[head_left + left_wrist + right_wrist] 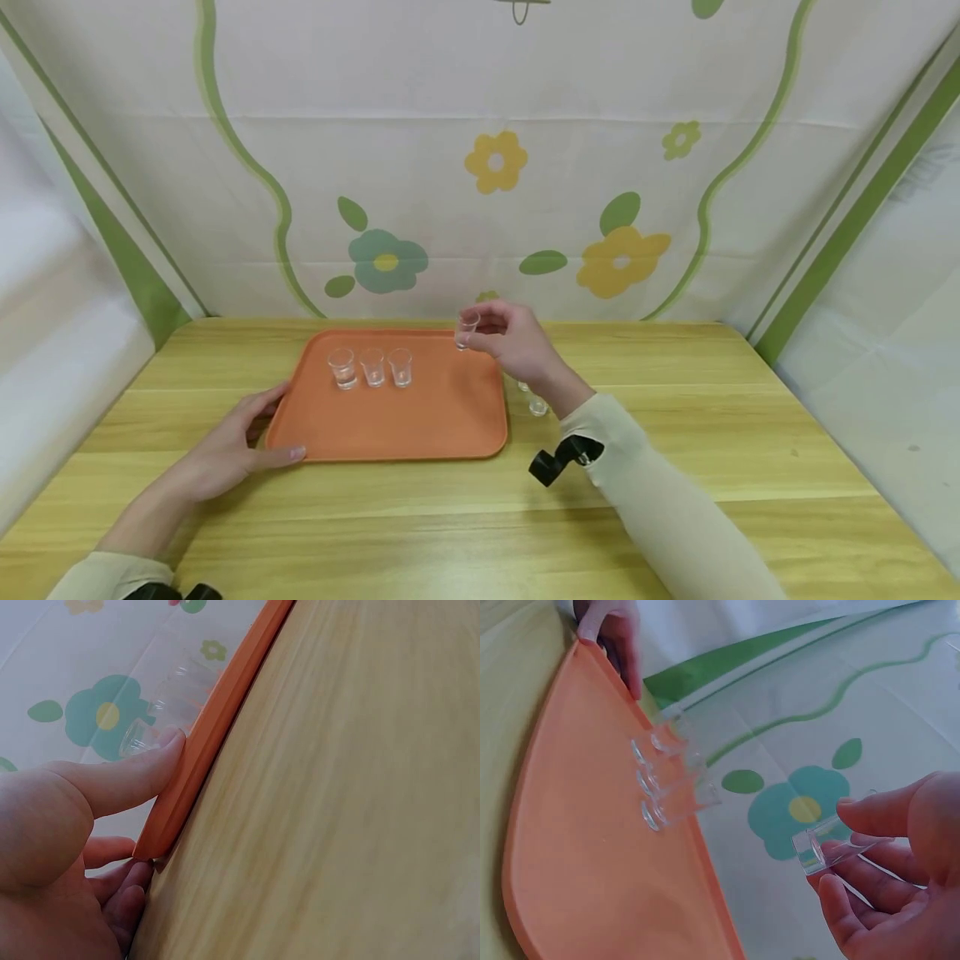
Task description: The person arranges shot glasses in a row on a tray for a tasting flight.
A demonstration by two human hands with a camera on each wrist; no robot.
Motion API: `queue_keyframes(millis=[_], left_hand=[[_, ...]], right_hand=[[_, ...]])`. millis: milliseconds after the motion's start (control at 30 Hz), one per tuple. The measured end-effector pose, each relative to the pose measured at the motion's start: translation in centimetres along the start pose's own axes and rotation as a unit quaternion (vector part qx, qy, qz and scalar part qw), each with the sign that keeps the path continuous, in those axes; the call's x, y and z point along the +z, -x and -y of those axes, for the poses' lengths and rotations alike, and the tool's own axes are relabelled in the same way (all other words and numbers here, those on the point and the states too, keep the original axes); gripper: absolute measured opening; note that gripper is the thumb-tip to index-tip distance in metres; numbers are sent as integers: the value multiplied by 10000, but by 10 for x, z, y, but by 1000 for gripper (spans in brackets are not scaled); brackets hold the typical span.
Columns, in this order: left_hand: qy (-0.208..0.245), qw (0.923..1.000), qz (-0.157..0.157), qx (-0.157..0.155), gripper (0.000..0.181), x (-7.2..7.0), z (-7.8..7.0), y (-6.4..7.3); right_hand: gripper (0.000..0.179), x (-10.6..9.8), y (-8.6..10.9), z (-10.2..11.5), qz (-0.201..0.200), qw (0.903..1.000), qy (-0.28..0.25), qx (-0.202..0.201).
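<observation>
An orange tray point(435, 425) lies on the wooden table with three small clear shot glasses point(373, 368) standing in a row on its left half. My left hand point(232, 446) grips the tray's near left corner. In the left wrist view its thumb point(154, 769) presses on the rim while the other fingers curl against the outer side. Above the tray's far right corner, my right hand point(513, 337) pinches another shot glass point(467, 331) between thumb and fingers. The right wrist view shows this held glass point(832, 841) off to the side of the row.
More small glasses point(537, 407) stand on the table right of the tray, partly hidden by the right wrist. A flower-patterned cloth point(495, 225) hangs along the table's back edge, with further cloth at both sides. Bare wooden table point(712, 433) shows to the right.
</observation>
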State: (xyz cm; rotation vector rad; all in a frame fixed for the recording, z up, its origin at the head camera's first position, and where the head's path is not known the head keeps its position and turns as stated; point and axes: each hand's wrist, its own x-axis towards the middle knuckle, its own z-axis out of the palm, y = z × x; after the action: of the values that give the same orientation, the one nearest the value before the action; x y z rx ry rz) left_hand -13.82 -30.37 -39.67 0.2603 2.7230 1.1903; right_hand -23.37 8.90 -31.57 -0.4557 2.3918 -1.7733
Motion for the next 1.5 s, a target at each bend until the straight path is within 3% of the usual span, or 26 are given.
queue_keyframes(millis=[267,500,700,967,1500], left_hand=[[10,10000,26,0,102,0,0,0],[-10,10000,21,30,101,-1,1,1],[15,10000,23,41,101,-2,3,1],[2,10000,18,6,101,-4,3,3],[-27,10000,-39,75,101,-2,0,3]], right_hand=[[29,32,-9,-9,-57,9998,139,160],[27,54,-18,-25,-26,9979,-18,649],[25,67,-23,-36,-117,9964,75,837],[25,75,-22,-37,-69,9947,226,1001],[27,73,-18,-40,25,9941,211,1063]])
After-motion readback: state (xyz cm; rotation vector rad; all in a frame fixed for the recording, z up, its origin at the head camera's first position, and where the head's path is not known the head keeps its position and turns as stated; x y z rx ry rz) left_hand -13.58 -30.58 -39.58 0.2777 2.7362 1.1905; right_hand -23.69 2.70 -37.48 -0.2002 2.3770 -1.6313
